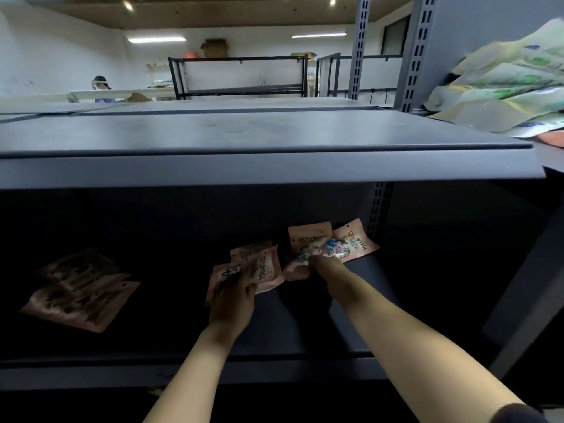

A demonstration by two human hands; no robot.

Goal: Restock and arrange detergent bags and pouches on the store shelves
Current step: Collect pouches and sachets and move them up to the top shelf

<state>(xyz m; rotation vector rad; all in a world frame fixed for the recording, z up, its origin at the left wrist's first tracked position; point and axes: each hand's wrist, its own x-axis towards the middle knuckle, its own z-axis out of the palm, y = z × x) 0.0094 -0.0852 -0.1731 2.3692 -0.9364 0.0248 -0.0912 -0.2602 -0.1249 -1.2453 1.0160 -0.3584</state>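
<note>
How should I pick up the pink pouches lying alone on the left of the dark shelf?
Probably pinch the near edge of the pink pouches, reaching in from the front. They lie flat on the lower shelf, under the upper shelf.

Two bare forearms show from the bottom edge of the view, uncovered from the wrists back to where the frame cuts them. No watch, band, ring or glove shows on either. The left hand (233, 303) lies in deep shadow, so its fingers are hard to make out. The right hand (331, 277) is better lit. At the lower right corner, a short dark sleeve of soft fabric (515, 414) covers the right upper arm; its curved hem is visible.
</note>
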